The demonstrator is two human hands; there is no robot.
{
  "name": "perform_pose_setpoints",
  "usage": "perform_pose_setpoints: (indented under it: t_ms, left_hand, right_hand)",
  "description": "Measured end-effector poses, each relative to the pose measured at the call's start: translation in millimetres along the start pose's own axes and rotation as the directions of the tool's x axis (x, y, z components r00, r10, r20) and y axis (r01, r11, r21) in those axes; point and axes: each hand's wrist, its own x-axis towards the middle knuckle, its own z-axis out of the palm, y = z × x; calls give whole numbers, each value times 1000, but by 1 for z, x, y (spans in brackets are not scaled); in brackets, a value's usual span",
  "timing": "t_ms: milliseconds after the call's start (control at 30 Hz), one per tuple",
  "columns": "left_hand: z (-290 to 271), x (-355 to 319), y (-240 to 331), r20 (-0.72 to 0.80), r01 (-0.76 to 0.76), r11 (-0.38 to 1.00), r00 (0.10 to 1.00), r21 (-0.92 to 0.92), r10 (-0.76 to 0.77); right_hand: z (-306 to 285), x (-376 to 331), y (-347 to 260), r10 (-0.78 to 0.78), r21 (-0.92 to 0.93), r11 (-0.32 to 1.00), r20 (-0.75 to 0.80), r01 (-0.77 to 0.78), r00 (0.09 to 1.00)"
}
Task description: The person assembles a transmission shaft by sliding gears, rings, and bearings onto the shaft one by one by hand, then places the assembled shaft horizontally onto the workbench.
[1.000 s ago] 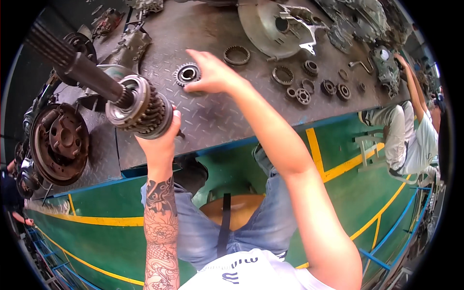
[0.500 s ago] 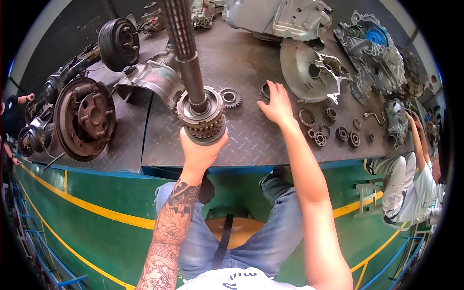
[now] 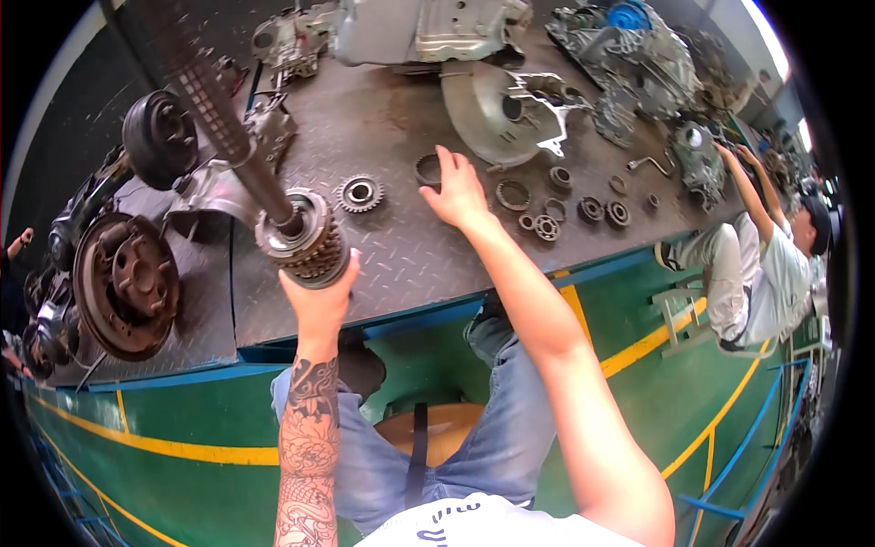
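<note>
My left hand (image 3: 319, 296) grips the lower end of a long splined gear shaft (image 3: 232, 137), just under its stacked gears (image 3: 305, 242), and holds it upright over the checker-plate bench (image 3: 401, 251). My right hand (image 3: 458, 190) reaches across the bench with its fingers on a dark metal ring (image 3: 427, 170). A small toothed gear (image 3: 359, 192) lies flat between the shaft and that hand.
Several bearings and rings (image 3: 547, 227) lie right of my right hand. Aluminium gearbox housings (image 3: 510, 109) fill the back of the bench. A brake drum (image 3: 123, 283) and wheel hub (image 3: 159, 137) sit at the left. Another person (image 3: 775, 246) sits at the bench's right end.
The view has swung, so the bench parts sit lower and further right. My right hand went from the toothed gear rightward to the dark ring. The shaft stays in my left hand.
</note>
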Motion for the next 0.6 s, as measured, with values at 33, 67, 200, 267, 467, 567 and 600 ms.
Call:
perform_pose_setpoints:
  t_ms: [33, 67, 200, 267, 467, 567, 600]
  left_hand:
    - [1, -1, 5, 24, 36, 999, 999, -14, -36]
    - [6, -2, 10, 6, 55, 998, 998, -29, -55]
    - [0, 2, -7, -61, -55, 998, 997, -13, 54]
    - [-4, 2, -4, -30, -27, 1000, 999, -1, 27]
    - [-1, 5, -7, -16, -54, 999, 998, -2, 54]
    - [9, 6, 3, 15, -4, 999, 1000, -38, 5]
    - [11, 6, 5, 2, -21, 999, 1000, -34, 21]
  right_hand:
    - [-3, -4, 2, -11, 17, 1000, -29, 11, 1000]
    - [-9, -7, 6, -1, 4, 1000, -38, 1, 999]
    - [-46, -18, 0, -101, 16, 995, -74, 103, 992]
    - [-75, -18, 0, -33, 47, 998, 63, 30, 997]
    - [-158, -26, 41, 420, -283, 884, 128, -373, 898]
    - [-144, -26, 92, 456, -238, 869, 47, -433, 889]
    - [-143, -27, 103, 481, -213, 862, 55, -460, 875]
